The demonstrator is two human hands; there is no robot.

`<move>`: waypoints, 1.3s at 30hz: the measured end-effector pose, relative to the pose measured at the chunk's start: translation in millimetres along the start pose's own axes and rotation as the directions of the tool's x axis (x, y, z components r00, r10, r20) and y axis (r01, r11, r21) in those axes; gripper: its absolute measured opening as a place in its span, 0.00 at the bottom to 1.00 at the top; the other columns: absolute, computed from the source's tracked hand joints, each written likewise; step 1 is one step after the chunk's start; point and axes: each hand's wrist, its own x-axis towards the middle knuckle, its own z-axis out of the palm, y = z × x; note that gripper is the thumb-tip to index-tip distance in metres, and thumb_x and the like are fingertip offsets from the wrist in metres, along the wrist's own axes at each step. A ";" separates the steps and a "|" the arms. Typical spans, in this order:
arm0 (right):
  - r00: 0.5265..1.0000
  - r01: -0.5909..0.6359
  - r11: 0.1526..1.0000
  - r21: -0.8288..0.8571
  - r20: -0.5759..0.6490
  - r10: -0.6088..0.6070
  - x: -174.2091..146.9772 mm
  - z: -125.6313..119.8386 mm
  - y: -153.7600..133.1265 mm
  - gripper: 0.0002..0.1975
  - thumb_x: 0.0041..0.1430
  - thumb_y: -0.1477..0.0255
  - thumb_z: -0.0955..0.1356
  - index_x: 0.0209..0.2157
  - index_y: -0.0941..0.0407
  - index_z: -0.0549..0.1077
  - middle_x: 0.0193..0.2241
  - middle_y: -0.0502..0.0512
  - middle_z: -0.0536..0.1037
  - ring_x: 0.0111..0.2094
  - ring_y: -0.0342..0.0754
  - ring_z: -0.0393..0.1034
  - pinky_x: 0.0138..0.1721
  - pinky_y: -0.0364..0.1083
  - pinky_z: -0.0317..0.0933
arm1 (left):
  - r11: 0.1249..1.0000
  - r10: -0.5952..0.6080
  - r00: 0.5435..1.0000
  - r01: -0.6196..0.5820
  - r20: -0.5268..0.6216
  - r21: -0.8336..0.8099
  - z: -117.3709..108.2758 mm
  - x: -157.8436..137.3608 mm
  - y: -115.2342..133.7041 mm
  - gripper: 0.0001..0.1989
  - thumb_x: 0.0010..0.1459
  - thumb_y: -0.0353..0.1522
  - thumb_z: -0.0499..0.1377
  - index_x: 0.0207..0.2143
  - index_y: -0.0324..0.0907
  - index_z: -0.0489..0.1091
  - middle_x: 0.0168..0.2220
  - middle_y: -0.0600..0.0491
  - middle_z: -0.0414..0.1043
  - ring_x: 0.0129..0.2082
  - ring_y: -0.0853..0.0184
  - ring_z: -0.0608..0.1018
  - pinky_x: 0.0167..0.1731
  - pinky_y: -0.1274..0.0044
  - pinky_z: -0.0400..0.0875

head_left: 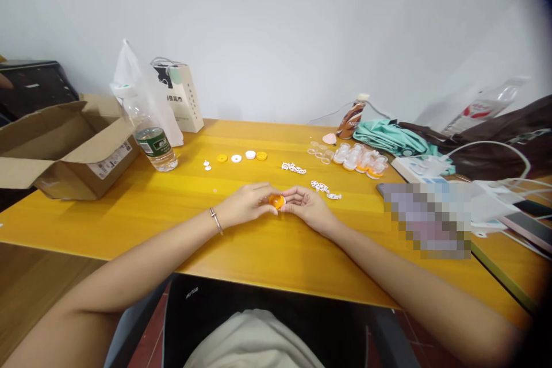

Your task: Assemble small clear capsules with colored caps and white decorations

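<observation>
Orange disc (276,202) sat at table (129,207) centre, pinched between my left hand (245,204) from 9 o'clock and right hand (308,207) from 3 o'clock, fingers closed on it. White pieces (322,187) lay at 1 o'clock; water bottle (153,138) at 10 o'clock.

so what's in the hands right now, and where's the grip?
A small orange round piece, pinched at its left and right edges between the fingertips of the left hand and right hand, just above the yellow table.
</observation>
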 end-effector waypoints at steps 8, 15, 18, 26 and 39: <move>1.000 -0.014 0.998 0.069 -0.002 0.014 -1.0 0.0 -4.2 0.16 0.37 0.69 0.74 0.31 0.55 0.69 0.26 0.48 0.76 0.29 0.43 0.72 0.39 0.46 0.64 | 0.999 0.000 1.000 -0.001 -0.029 -0.043 -0.5 1.4 0.5 0.15 0.56 0.37 0.54 0.45 0.41 0.65 0.36 0.50 0.68 0.35 0.69 0.71 0.38 0.77 0.67; 0.993 -0.075 0.996 0.050 0.101 0.069 -1.8 -1.6 -7.2 0.16 0.43 0.64 0.72 0.31 0.56 0.66 0.24 0.48 0.76 0.25 0.41 0.70 0.33 0.44 0.64 | 0.998 -0.001 1.000 0.001 0.005 -0.065 2.3 1.7 6.8 0.14 0.55 0.34 0.54 0.45 0.43 0.65 0.38 0.50 0.67 0.36 0.69 0.71 0.39 0.77 0.66; 0.992 -0.049 0.989 -0.142 0.111 0.065 1.6 -10.2 -10.6 0.15 0.46 0.60 0.69 0.29 0.56 0.67 0.19 0.48 0.73 0.20 0.40 0.66 0.26 0.42 0.62 | 0.999 0.017 0.997 -0.014 0.079 -0.040 3.7 0.7 8.8 0.13 0.53 0.33 0.55 0.43 0.42 0.66 0.39 0.50 0.68 0.38 0.68 0.71 0.40 0.77 0.65; 0.898 -0.003 0.671 -0.741 -0.296 -0.324 13.0 -84.5 -25.0 0.13 0.49 0.61 0.65 0.27 0.57 0.70 0.22 0.52 0.72 0.22 0.43 0.63 0.24 0.42 0.56 | 0.997 0.069 0.981 -0.075 0.181 0.024 8.6 0.0 8.0 0.15 0.53 0.37 0.56 0.43 0.41 0.66 0.38 0.49 0.68 0.38 0.66 0.70 0.42 0.76 0.64; 0.964 -0.073 0.432 -0.899 -0.175 -0.201 17.5 -89.6 -9.3 0.14 0.47 0.62 0.67 0.30 0.58 0.74 0.29 0.55 0.75 0.29 0.47 0.68 0.29 0.43 0.58 | 0.987 -0.092 0.989 0.105 -0.113 0.121 -14.4 3.9 -29.9 0.14 0.59 0.38 0.49 0.41 0.39 0.67 0.37 0.49 0.69 0.39 0.67 0.71 0.42 0.74 0.65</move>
